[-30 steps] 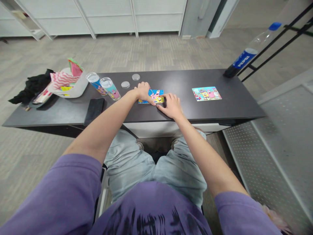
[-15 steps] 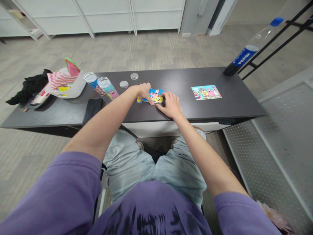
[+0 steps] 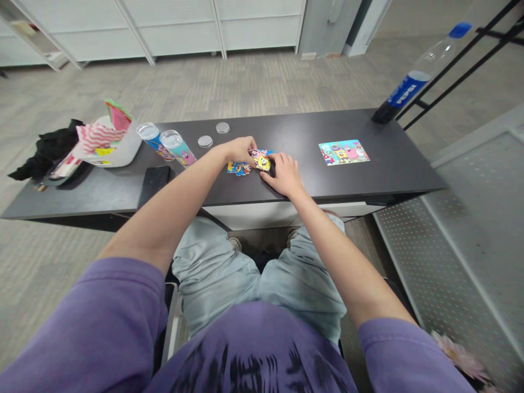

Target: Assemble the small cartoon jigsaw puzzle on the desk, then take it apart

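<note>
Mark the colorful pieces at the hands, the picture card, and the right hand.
Colorful pieces [image 3: 262,162]: head view, on the yellow printed part between the hands.
Picture card [image 3: 344,152]: head view, middle of its printed face.
Right hand [image 3: 288,174]: head view, back of the hand.

Blue bottle label [image 3: 408,89], reading "PEPSI"

The 2 hands [image 3: 287,174] partly hide the printed pieces [image 3: 238,168], whose count is unclear.

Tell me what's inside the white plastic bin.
The white plastic bin holds a pink-and-white wavy-striped piece, perhaps cloth, and a pink, green-edged item. Something yellow shows below the stripes, perhaps inside; anything deeper is covered.
</note>
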{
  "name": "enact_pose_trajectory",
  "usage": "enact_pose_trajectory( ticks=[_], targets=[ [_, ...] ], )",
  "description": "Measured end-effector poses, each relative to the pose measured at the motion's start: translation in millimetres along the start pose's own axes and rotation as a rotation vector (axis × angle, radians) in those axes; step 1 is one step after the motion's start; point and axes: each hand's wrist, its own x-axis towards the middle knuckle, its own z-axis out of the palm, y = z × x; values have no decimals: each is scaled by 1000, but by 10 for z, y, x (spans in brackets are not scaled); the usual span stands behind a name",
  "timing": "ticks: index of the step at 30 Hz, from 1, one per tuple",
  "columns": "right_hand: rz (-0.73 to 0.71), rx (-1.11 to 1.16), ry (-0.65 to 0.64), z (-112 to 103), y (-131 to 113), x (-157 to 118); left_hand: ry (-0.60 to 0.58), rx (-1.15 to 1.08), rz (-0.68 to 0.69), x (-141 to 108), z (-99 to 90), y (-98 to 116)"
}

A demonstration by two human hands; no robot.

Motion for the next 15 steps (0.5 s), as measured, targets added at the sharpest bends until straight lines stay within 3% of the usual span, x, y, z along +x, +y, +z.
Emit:
enact_pose_trajectory(
  ticks=[4, 11, 15],
  targets=[
    [48, 24, 24, 32, 30, 76, -13, -61, -69, -65, 7, 72],
    [100, 4, 48, 78, 72, 239, 33, -126, -73, -234, 63, 222],
    [94, 83, 99, 97, 135, 338, 105, -98, -95, -401, 85, 250]
  ],
)
